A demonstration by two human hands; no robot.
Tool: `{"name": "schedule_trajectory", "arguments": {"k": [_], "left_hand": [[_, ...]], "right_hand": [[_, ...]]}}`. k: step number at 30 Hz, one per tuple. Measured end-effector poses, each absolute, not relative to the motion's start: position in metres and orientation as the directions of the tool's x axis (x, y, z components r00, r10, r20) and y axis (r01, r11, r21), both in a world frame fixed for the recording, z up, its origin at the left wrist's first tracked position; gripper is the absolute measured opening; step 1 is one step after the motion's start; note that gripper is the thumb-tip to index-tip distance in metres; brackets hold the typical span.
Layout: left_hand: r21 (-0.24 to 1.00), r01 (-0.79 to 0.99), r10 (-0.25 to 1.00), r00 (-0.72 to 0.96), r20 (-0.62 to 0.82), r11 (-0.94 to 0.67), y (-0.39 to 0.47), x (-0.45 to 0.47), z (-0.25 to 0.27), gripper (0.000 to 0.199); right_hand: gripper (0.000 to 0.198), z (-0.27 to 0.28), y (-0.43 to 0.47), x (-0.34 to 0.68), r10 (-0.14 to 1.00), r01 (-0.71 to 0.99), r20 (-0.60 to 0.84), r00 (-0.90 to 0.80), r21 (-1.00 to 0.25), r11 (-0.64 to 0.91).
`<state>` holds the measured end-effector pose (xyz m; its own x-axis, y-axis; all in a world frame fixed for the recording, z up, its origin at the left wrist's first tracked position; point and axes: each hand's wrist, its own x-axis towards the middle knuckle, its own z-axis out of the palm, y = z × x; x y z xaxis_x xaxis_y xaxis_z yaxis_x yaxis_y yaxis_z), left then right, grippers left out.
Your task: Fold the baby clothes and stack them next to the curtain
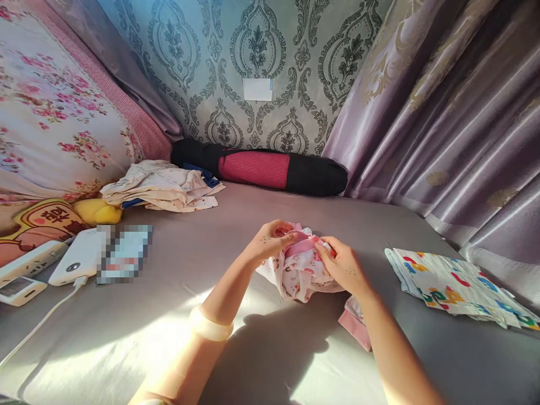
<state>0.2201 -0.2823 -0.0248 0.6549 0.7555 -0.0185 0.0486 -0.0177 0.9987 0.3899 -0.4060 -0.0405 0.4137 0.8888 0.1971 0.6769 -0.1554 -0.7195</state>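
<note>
Both hands hold a small white garment point(297, 275) with a pink trim and a scattered red and brown print. My left hand point(270, 241) pinches the pink edge on its left side. Opposite it, my right hand point(341, 261) grips the trim between thumb and fingers. The cloth bunches and hangs in folds onto the grey sheet. Partly behind my right forearm, a pink cuff-like piece of cloth point(356, 325) lies on the sheet; whether it joins the garment I cannot tell.
On the right lies a folded, colourfully printed cloth point(459, 287). Folded clothes point(164, 185) are piled back left, before a black and red rolled bag point(255, 169). At left are a white power bank point(82, 259), its cable, a power strip point(31, 261) and a blurred flat object point(126, 253).
</note>
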Motion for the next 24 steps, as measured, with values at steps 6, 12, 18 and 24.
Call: {"name": "schedule_trajectory", "arguments": {"k": [6,12,18,24], "left_hand": [[0.907,0.281,0.757,0.65,0.06,-0.314,-0.294,0.214,-0.012,0.03],[0.812,0.413,0.698,0.716,-0.009,-0.413,-0.307,0.223,-0.024,0.033],[0.865,0.317,0.69,0.723,0.045,-0.39,-0.305,0.226,-0.036,0.023],[0.855,0.372,0.698,0.716,-0.017,-0.361,-0.301,0.208,-0.028,0.009]], "right_hand": [[0.05,-0.039,-0.405,0.402,0.783,0.671,0.276,0.558,-0.705,-0.229],[0.052,-0.035,-0.409,0.411,0.703,0.681,0.337,0.626,-0.676,-0.283],[0.055,-0.02,-0.417,0.411,0.671,0.719,0.388,0.632,-0.616,-0.321],[0.056,-0.007,-0.432,0.419,0.636,0.684,0.4,0.66,-0.67,-0.287]]}}
